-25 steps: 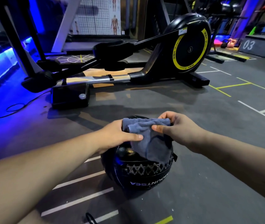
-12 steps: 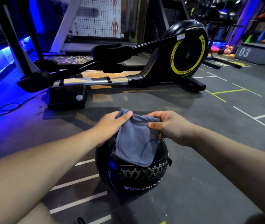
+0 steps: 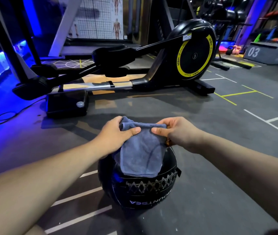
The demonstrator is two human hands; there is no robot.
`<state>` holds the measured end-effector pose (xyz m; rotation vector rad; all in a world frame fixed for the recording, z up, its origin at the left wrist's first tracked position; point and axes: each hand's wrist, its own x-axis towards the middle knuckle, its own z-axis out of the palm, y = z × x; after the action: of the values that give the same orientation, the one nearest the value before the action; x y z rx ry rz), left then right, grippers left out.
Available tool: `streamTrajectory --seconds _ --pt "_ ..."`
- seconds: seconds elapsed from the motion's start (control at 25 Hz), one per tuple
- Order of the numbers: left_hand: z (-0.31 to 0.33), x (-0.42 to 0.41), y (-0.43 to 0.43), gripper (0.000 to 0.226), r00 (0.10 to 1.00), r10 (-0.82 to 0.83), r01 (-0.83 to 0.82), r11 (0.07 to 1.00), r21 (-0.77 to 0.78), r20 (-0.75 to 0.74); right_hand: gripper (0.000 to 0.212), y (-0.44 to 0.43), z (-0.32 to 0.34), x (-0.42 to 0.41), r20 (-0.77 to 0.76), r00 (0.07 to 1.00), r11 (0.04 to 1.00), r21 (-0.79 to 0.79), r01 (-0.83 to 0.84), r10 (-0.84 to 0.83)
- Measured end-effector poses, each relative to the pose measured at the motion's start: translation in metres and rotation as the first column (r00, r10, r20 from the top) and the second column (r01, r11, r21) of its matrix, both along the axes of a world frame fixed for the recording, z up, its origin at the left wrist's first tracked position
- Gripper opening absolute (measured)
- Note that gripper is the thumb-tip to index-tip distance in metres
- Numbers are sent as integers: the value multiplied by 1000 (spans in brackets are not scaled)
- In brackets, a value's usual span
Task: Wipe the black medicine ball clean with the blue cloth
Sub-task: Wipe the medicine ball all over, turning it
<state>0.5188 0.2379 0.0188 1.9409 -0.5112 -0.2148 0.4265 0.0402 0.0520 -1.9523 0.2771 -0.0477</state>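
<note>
The left hand (image 3: 116,133) and right hand (image 3: 174,133) each pinch a top corner of a soft blue terry cloth (image 3: 141,155), now lifted and opened flatter than a second ago, draped on the round black laced medicine ball (image 3: 143,192) on the grey gym floor (image 3: 219,167), likely readying a wipe.

Top of frame, a black elliptical trainer (image 3: 162,65) sits on the grey floor (image 3: 219,167), with a yellow ring on its flywheel housing (image 3: 194,53). Upper centre, an anatomy chart (image 3: 101,17). Far right, a grey box (image 3: 270,55) marked 03, with kettlebells (image 3: 233,50) just left of it. Left edge, a black cable (image 3: 4,116).
</note>
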Motion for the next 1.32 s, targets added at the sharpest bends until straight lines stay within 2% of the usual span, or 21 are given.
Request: streamTrajectory --seconds 0.08,0.2,0.28,0.36,0.4,0.48,0.6,0.72,0.8,0.92,0.96,1.04,1.08,1.12,1.2,1.28,1.32 --pt "3 0 0 37 997 8 -14 997 -75 -83 15 0 0 0 11 1000 1000 2 22 -22" --pt "8 -7 0 52 919 -150 38 954 -297 -365 15 1 1 0 105 986 988 99 119 -130" --pt "11 -13 -4 51 873 -225 56 928 -368 -433 23 8 5 0 90 964 930 301 213 -250" --pt "17 -18 -9 41 871 -220 -3 891 -454 -439 40 11 10 -2 -64 975 840 497 218 -215" --pt "21 -18 -11 37 870 -208 -44 870 -492 -447 43 13 14 -5 -136 981 835 515 192 -141" --pt "29 -18 -12 39 850 -235 -61 845 -531 -472 32 13 14 -11 -195 980 897 426 122 -40" --pt "38 -21 -8 52 813 -374 84 834 -545 -447 14 11 17 -12 -107 989 924 358 133 -101" --pt "30 -16 -10 78 857 -336 122 869 -479 -391 20 2 25 -3 -29 995 921 375 103 -100" --pt "25 -3 -12 85 902 -222 25 883 -469 -371 28 -5 24 10 -6 994 954 281 103 -106" --pt "20 13 -18 79 919 -183 -19 865 -502 -350 23 -11 11 27 34 990 988 79 134 -138" --pt "15 19 -22 73 934 -171 8 888 -461 -313 22 -13 2 35 46 983 984 22 176 -177" --pt "5 26 -30 53 967 -118 55 962 -266 -227 37 -18 -14 47 80 953 944 -130 302 -294" --pt "-1 29 -34 42 977 -85 53 985 -166 -197 38 -20 -22 52 129 947 926 -208 315 -293" --pt "-7 32 -37 33 980 -61 43 994 -101 -187 35 -23 -33 58 180 955 918 -280 281 -238" --pt "-22 40 -42 19 989 -52 56 998 25 -140 34 -27 -54 65 151 985 881 -450 147 -87" --pt "-38 47 -42 41 993 -100 110 972 209 -57 43 -29 -73 63 39 999 811 -585 2 25" --pt "-45 50 -42 53 991 -126 134 954 267 -46 57 -30 -80 61 -21 998 781 -621 -64 65"
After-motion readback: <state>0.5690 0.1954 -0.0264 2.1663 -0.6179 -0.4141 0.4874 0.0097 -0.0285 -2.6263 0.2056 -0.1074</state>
